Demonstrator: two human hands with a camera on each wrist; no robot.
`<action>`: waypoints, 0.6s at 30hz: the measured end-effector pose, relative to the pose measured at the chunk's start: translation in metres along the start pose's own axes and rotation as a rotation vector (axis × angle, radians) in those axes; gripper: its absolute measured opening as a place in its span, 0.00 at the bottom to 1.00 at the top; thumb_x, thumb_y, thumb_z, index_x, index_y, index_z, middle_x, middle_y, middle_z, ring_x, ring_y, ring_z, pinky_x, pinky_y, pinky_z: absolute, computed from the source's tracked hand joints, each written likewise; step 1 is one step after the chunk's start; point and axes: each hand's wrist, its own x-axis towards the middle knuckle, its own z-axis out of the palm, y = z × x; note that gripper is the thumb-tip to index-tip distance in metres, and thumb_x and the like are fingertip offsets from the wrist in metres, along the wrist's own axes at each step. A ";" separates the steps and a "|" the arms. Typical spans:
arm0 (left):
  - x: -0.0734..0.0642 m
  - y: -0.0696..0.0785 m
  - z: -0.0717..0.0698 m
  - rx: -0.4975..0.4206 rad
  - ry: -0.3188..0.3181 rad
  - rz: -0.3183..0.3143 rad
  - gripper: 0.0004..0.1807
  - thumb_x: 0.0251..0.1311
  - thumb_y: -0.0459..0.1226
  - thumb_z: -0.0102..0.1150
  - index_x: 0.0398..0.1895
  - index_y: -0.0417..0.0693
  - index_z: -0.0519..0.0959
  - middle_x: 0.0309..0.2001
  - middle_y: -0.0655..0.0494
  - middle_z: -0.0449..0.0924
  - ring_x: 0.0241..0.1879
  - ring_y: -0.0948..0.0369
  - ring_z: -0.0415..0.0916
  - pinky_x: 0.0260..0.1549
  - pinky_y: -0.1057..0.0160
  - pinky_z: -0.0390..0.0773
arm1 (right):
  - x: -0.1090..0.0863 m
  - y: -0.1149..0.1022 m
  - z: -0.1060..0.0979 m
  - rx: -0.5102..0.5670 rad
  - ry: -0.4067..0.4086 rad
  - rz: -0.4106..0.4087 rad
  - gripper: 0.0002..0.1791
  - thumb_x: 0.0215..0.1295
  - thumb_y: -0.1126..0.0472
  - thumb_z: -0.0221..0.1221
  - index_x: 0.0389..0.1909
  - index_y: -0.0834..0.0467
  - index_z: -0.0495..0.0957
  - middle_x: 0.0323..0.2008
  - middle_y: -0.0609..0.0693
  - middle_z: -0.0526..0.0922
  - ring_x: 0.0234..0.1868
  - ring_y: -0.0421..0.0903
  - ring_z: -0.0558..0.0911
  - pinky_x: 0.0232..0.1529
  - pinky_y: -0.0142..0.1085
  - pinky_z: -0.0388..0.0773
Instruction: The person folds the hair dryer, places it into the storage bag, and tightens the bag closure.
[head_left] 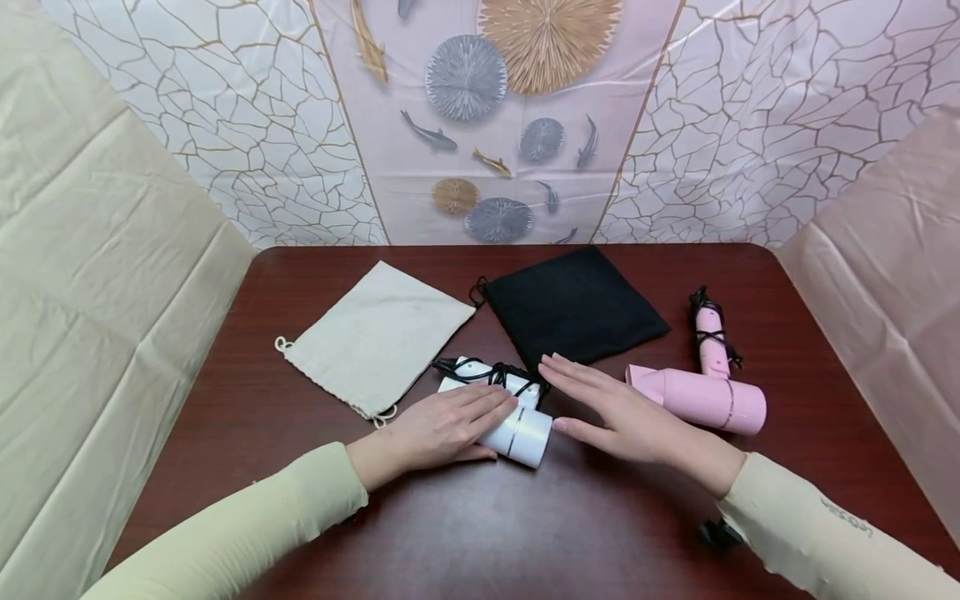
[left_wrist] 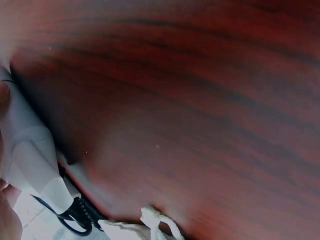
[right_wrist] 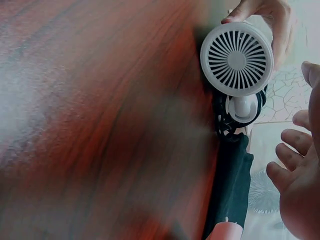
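Note:
A white hair dryer (head_left: 529,438) lies at the middle of the table, its black cord wound about the handle. My left hand (head_left: 448,423) holds it by the barrel, fingers over the top and thumb on the near side. In the right wrist view its round slotted rear grille (right_wrist: 237,61) faces the camera. My right hand (head_left: 626,415) hovers just right of the dryer with fingers extended and holds nothing. In the right wrist view that hand's fingers (right_wrist: 296,142) are spread apart. Beyond the dryer lie a cream drawstring bag (head_left: 378,337) and a black drawstring bag (head_left: 573,308), both flat.
A pink hair dryer (head_left: 697,398) with a black cord round its handle lies to the right, partly behind my right forearm. The dark red wooden table (head_left: 525,533) is bordered by fabric-covered walls (head_left: 247,108). A small black object (head_left: 720,535) shows beneath the right sleeve.

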 end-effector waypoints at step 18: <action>-0.020 -0.023 -0.042 -0.087 -0.106 -0.163 0.47 0.61 0.58 0.75 0.73 0.35 0.74 0.69 0.41 0.79 0.70 0.48 0.77 0.71 0.50 0.74 | -0.007 -0.004 0.005 -0.032 0.007 -0.010 0.42 0.76 0.47 0.65 0.85 0.49 0.60 0.83 0.53 0.62 0.82 0.52 0.64 0.77 0.53 0.67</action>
